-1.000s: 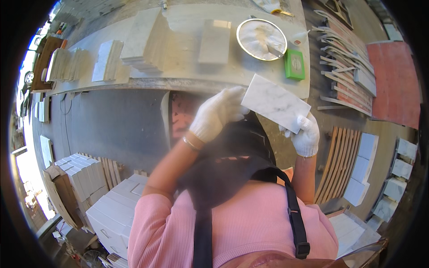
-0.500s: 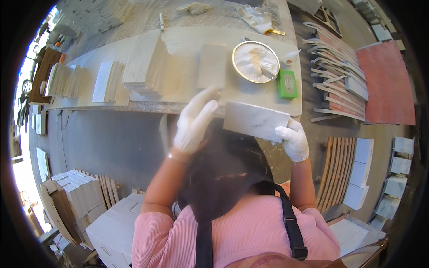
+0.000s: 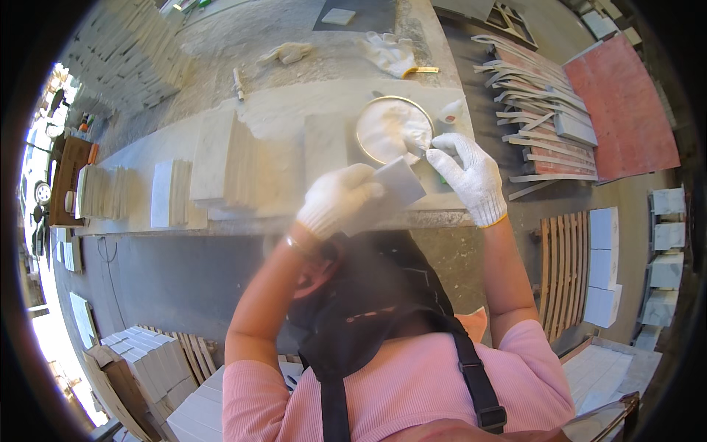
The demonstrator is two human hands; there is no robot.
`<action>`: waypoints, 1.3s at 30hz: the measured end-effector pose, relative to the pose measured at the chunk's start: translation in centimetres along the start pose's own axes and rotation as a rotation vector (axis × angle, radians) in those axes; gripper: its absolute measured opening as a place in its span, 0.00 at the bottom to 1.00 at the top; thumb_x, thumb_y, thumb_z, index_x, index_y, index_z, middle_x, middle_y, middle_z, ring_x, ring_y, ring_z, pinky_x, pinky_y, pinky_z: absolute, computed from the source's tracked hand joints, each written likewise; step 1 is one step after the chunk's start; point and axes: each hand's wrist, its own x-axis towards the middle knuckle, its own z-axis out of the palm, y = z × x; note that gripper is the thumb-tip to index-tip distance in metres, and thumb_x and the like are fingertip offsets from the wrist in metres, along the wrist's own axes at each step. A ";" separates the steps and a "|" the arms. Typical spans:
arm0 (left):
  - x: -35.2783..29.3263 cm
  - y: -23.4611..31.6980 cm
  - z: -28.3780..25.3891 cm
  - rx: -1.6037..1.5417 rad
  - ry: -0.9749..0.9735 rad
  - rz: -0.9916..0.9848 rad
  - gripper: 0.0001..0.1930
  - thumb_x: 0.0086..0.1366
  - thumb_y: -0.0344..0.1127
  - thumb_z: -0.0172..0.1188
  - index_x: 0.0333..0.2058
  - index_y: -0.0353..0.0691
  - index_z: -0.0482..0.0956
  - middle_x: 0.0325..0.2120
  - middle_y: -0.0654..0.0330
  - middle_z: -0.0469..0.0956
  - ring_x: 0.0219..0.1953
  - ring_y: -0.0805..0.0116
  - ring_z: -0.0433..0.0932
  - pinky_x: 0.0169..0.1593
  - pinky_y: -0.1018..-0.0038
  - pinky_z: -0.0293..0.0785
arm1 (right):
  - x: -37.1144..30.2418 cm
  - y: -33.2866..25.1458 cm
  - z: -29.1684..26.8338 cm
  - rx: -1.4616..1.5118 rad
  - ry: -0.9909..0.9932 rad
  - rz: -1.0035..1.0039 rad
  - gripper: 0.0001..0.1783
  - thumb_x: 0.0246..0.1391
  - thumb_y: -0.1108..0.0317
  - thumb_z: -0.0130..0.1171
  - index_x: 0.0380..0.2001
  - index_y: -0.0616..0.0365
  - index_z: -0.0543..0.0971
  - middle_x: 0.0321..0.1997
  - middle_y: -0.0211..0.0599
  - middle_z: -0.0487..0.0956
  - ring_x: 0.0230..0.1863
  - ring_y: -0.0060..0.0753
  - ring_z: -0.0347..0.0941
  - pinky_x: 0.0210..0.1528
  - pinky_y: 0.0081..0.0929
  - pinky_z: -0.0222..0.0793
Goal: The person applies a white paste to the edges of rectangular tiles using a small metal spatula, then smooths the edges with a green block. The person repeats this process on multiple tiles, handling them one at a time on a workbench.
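Observation:
My gloved left hand is closed on one end of a pale rectangular stone tile, held tilted over the table's front edge. Just right of it, my gloved right hand reaches to a round tub's rim. Its thumb and fingers pinch a small grey tool whose other end is in the tub; its exact kind is unclear. White paste or powder fills the tub. A green box is mostly hidden behind my right hand. Left of the tub lies a flat tile.
Tile stacks stand along the table's left side. Gloves and a brush-like tool lie farther back. A white bottle stands beside the tub. Strips on a red pallet and a slatted wooden pallet are at right.
The tile has passed from my right hand to my left, which has closed on it. My right hand has moved up to the tub and taken hold of the small grey tool.

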 end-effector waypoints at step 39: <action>4.1 -0.4 0.8 0.091 0.085 -0.161 0.24 0.63 0.55 0.61 0.52 0.48 0.86 0.43 0.51 0.87 0.46 0.51 0.85 0.52 0.62 0.77 | 6.1 4.7 -0.8 0.591 -0.215 0.526 0.14 0.59 0.69 0.64 0.47 0.60 0.86 0.31 0.25 0.81 0.25 0.12 0.70 0.25 0.14 0.60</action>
